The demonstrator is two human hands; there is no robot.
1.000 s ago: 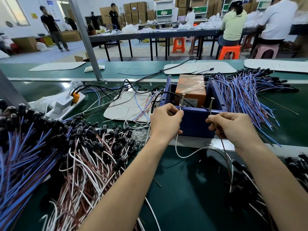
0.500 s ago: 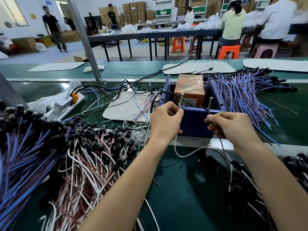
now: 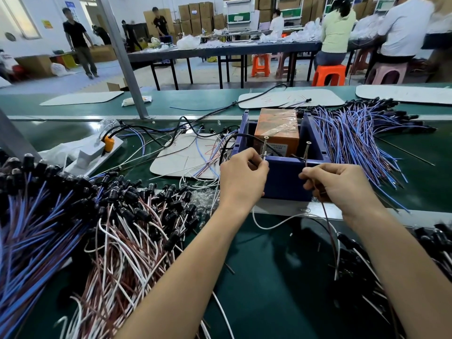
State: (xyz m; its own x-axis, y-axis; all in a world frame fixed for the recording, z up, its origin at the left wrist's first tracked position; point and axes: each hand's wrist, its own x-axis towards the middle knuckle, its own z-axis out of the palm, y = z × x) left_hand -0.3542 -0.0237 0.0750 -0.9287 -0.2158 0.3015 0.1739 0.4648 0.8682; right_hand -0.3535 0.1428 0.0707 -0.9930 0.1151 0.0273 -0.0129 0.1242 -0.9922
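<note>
Okay, fingers first: the left hand's thumb and forefinger (image 3: 262, 165) are pinched tight on the end of a white wire (image 3: 274, 226), holding it at the foot of the left screw (image 3: 265, 146), which stands up from the front wall of the blue bin (image 3: 283, 179). Whether the wire touches the metal we cannot tell, it's too small. The rest of the left hand (image 3: 241, 178) is curled in, with nothing else in it that we can see. On the right hand (image 3: 342, 187), the fingertips (image 3: 307, 172) are pinched on a brown wire (image 3: 326, 220) just below the right screw (image 3: 306, 150). It's close, but the thumb hides the contact. Both wires drop from the hands in front of the bin to the green belt (image 3: 269, 277), the white one looping, the brown one running toward the dark leads at lower right. Inside the bin, right behind the screws, sits an orange box (image 3: 276, 123) wrapped in clear tape. We judge the step to be a contact check, with one lead's two ends held to the two screw posts. The next move, as we see it, needs both ends seated on the screws at once with steady hands, then the lead sorted to a pile. Red-and-white leads (image 3: 127, 228) with black caps heap on the left, and blue-and-purple leads (image 3: 354, 143) fan out right of the bin.
</note>
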